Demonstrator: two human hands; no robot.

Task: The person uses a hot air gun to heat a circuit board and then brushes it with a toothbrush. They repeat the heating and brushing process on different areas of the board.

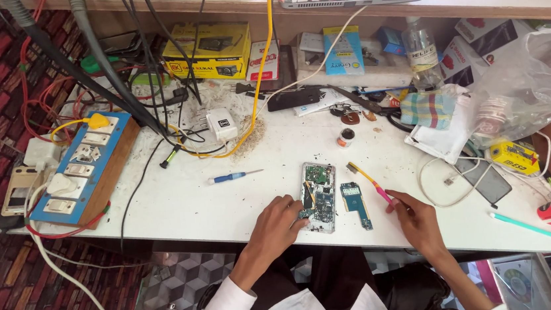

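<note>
Yellow-black carton (208,49) rear shelf; small blue box (344,50) right of it; red-white packet (264,61) between them.

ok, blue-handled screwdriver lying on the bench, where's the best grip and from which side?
Grip the blue handle of the screwdriver, coming straight down from above. It lies flat on the white table, nearly level across the view, handle to the picture's left and thin shaft to the right. Bare table surrounds it, and the left hand is nearest. The handle is thicker than the shaft, so probably the surer hold.

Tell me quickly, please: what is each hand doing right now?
Left hand: fingers curled, touching the opened phone on the table.
Right hand: closed on the pink-handled brush.
</note>
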